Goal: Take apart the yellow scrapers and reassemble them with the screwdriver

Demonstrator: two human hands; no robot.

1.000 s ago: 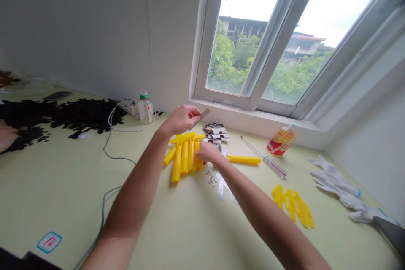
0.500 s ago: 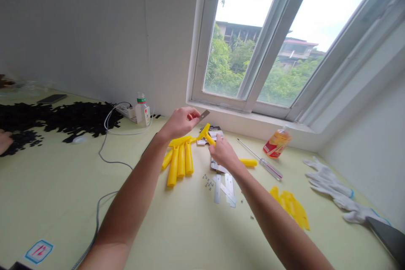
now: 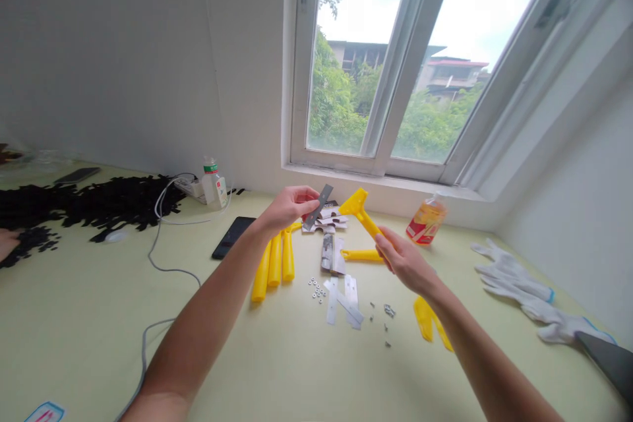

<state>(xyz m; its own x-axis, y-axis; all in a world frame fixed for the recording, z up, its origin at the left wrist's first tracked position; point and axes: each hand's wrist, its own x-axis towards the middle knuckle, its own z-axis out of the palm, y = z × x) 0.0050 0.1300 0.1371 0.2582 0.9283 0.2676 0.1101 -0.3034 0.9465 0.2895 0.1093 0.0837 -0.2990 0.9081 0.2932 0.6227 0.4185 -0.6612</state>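
Note:
My left hand [image 3: 291, 210] pinches a flat metal blade [image 3: 319, 206] near the middle of the view, tilted upward. My right hand [image 3: 403, 256] grips a yellow scraper [image 3: 357, 203] by its handle, the wide head pointing up and left toward the blade, with a gap between them. Several more yellow scrapers [image 3: 275, 265] lie under my left forearm, their heads partly hidden. Another yellow handle [image 3: 362, 255] lies behind my right hand. Loose blades [image 3: 332, 303], small nuts [image 3: 316, 291] and screws [image 3: 390, 310] rest on the table below my hands.
Printed cards [image 3: 328, 256] lie mid-table. Yellow blade covers [image 3: 423, 318] sit beside my right forearm. An orange liquid bottle [image 3: 426, 219] and white gloves [image 3: 514, 293] are to the right. Leftward are a phone [image 3: 232, 237], a cable [image 3: 171, 270], a clear bottle [image 3: 211, 186] and black strips [image 3: 119, 201].
My right hand has moved right, drawing the scraper away from the blade. The blade now stands more upright in my left hand. The view has shifted, uncovering the phone and more screws.

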